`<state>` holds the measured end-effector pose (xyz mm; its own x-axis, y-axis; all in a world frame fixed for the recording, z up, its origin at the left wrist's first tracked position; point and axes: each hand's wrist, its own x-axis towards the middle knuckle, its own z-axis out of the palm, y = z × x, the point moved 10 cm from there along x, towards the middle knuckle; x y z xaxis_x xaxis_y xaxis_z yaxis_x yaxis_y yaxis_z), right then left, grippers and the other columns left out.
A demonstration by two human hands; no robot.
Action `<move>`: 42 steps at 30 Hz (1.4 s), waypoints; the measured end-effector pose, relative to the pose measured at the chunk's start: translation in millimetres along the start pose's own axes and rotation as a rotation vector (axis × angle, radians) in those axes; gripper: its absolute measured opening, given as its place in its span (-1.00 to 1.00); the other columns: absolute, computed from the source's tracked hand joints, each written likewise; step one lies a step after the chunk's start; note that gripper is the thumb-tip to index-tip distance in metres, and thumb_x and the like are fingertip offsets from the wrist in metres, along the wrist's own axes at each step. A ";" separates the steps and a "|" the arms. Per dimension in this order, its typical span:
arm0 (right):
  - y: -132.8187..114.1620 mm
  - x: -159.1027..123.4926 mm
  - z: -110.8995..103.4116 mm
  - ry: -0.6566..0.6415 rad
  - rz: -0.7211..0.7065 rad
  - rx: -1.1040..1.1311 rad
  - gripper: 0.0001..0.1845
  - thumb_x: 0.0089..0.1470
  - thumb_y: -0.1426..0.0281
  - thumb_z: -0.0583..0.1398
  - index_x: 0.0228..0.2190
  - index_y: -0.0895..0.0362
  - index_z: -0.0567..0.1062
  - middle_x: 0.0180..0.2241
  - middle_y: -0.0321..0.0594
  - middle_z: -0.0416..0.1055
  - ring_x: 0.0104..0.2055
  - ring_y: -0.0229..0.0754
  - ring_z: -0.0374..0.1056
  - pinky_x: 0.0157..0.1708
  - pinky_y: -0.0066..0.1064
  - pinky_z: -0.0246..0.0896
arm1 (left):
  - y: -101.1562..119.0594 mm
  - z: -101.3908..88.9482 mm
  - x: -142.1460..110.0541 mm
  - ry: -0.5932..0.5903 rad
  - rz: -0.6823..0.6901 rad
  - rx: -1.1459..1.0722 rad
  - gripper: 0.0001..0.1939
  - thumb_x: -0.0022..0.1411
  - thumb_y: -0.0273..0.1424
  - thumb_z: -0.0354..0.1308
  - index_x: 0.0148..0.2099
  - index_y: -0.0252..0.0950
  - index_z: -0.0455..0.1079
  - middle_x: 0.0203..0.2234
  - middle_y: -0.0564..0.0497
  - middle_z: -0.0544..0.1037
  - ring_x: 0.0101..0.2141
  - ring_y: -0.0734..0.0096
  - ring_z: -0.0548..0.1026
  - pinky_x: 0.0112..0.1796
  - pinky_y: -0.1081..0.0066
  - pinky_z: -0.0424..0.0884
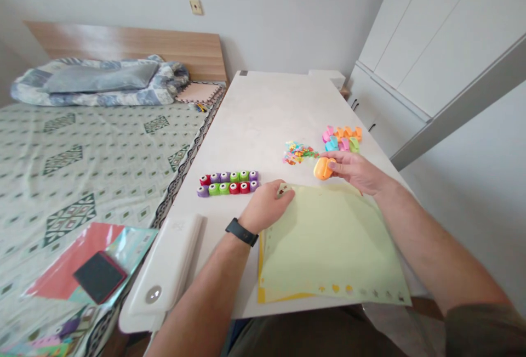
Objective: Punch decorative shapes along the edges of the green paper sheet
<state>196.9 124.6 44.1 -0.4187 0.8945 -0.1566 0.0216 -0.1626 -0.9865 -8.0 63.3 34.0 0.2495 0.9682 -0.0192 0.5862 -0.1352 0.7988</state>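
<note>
My right hand (356, 171) grips an orange craft punch (322, 169) just above the far edge of a pale green sheet of paper (332, 236). My left hand (271, 202) pinches the sheet's far left corner, where small cut-out shapes show beside the thumb. More shaped holes run along the near edge, some showing yellow from a yellow sheet (262, 291) underneath. Beyond the paper lies a pile of colourful paper cut-outs (298, 152). Two rows of small purple, green and red punches (229, 182) stand left of my left hand.
Larger pink, orange, blue and green punches (342, 139) sit behind my right hand. A long white device (168, 269) lies along the left edge of the white table (271, 110). On the bed (110, 165) rest a phone (101, 277) and plastic-wrapped coloured paper (68, 269).
</note>
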 end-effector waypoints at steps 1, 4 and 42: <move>3.5 -5.3 -4.2 0.005 0.003 -0.004 -0.51 0.06 0.22 0.35 0.01 0.13 0.49 -0.05 -0.07 0.52 -0.08 -0.09 0.46 -0.04 -0.23 0.34 | -1.3 -0.2 0.4 0.006 -0.005 -0.003 -0.71 0.29 -0.18 0.04 -0.38 -0.27 0.32 -0.56 0.09 0.39 -0.51 0.46 0.32 -0.51 0.46 0.07; 12.6 -15.8 -11.5 0.021 0.006 -0.016 -0.50 0.05 0.21 0.36 0.01 0.12 0.50 -0.07 -0.10 0.53 -0.09 -0.10 0.45 -0.03 -0.25 0.32 | -3.9 -0.8 1.6 0.021 -0.015 -0.008 -0.69 0.29 -0.15 0.04 -0.38 -0.27 0.32 -0.57 0.09 0.37 -0.52 0.46 0.30 -0.52 0.46 0.07; 28.0 -19.5 -17.3 0.069 0.004 -0.030 -0.50 0.02 0.20 0.37 -0.02 0.14 0.52 -0.11 -0.09 0.55 -0.14 -0.11 0.47 -0.07 -0.24 0.37 | -7.2 2.7 4.0 -0.003 -0.079 -0.143 -0.67 0.24 -0.12 0.11 -0.36 -0.29 0.36 -0.54 0.08 0.44 -0.52 0.45 0.35 -0.55 0.50 0.14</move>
<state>221.4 109.8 18.7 -0.3548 0.9207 -0.1624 0.0509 -0.1544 -0.9867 -9.1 67.6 26.6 0.2090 0.9740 -0.0873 0.4889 -0.0267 0.8719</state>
